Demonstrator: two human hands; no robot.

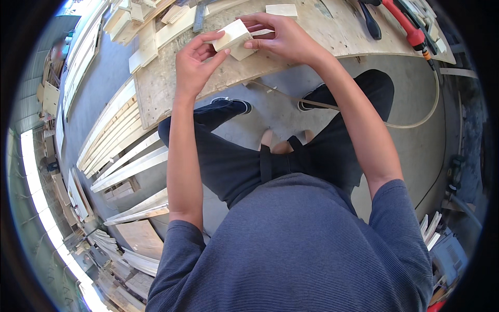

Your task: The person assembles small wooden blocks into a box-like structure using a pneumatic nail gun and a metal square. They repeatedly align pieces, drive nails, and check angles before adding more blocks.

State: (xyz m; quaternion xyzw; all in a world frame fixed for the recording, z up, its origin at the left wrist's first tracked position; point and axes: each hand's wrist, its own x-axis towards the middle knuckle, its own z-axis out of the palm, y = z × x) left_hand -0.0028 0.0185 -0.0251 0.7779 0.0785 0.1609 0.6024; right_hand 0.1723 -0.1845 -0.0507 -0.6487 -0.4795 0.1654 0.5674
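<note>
Both my hands hold a small pale wooden block (233, 35) above a plywood worktop (182, 88). My left hand (195, 65) grips its left end with thumb and fingers. My right hand (283, 36) pinches its right end from above. A second flat piece of wood (240, 53) shows just under the block, touching it. I sit low with my knees bent, feet on the concrete floor under the board.
Another small wood block (281, 9) lies on the worktop behind my hands. A red-and-black power tool (410, 28) with a hose (431, 104) lies at the right. Long wooden slats (117, 135) are stacked on the floor at the left, with offcuts (140, 47) beyond.
</note>
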